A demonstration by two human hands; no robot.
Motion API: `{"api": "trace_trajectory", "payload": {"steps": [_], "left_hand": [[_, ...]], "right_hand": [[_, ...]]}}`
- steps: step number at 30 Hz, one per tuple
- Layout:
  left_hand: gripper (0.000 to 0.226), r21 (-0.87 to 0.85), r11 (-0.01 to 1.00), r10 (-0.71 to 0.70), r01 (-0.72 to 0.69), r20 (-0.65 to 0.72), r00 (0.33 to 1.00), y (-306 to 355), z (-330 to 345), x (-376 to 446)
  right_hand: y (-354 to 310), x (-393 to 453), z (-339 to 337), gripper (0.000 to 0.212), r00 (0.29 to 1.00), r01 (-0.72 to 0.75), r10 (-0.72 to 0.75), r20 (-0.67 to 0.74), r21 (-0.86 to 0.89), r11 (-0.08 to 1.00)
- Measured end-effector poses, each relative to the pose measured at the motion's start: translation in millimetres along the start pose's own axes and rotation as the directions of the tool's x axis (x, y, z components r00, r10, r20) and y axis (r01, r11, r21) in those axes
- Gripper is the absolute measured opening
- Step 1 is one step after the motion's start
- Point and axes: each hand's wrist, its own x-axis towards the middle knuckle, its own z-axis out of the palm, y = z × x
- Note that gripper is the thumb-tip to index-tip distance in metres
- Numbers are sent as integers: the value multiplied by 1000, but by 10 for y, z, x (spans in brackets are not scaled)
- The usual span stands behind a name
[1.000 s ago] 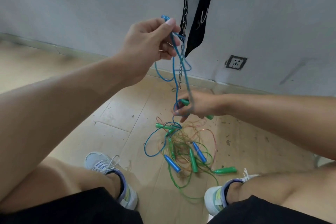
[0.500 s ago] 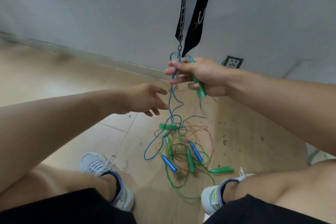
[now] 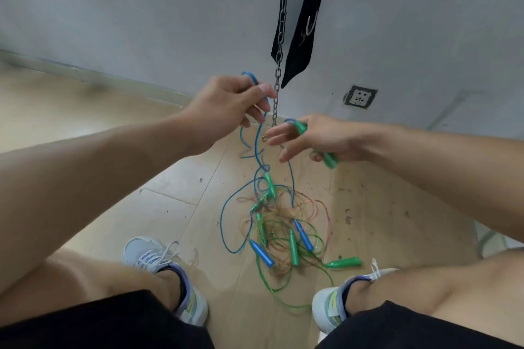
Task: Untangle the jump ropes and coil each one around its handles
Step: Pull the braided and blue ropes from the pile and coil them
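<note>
My left hand (image 3: 232,105) pinches a loop of the blue rope (image 3: 256,144) up high, and the cord hangs from it down to the floor. My right hand (image 3: 320,139) grips a green handle (image 3: 329,159) in its palm, with the fingers spread toward the blue cord. Below them a tangle of green, orange and blue ropes (image 3: 283,224) lies on the floor between my feet. In it are two blue handles (image 3: 262,253) (image 3: 303,235) and several green handles (image 3: 293,248).
A metal chain (image 3: 280,37) and a black strap (image 3: 304,25) hang down the grey wall right behind my hands. A wall socket (image 3: 360,96) sits to the right. My shoes (image 3: 167,272) (image 3: 340,300) flank the tangle on the wooden floor.
My left hand rose from open and low to pinch the blue rope up high. My right hand, still holding the green handle, dropped lower and spread its fingers.
</note>
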Motion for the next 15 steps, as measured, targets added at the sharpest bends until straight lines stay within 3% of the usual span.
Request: {"api": "trace_trajectory", "payload": {"steps": [6, 10, 13, 15], "left_hand": [[22, -106, 993, 37, -54, -160, 986, 185, -142, 67], [20, -172, 980, -140, 99, -253, 957, -6, -363, 121], [15, -167, 900, -422, 403, -97, 902, -181, -475, 70], [13, 33, 843, -538, 537, 52, 841, -282, -480, -21]], "right_hand": [[48, 71, 250, 13, 991, 56, -44, 123, -100, 993], [80, 75, 240, 14, 1000, 27, -25, 10, -220, 975], [46, 81, 199, 16, 996, 19, -23, -83, -56, 998], [-27, 87, 187, 14, 996, 30, -22, -90, 97, 995]]}}
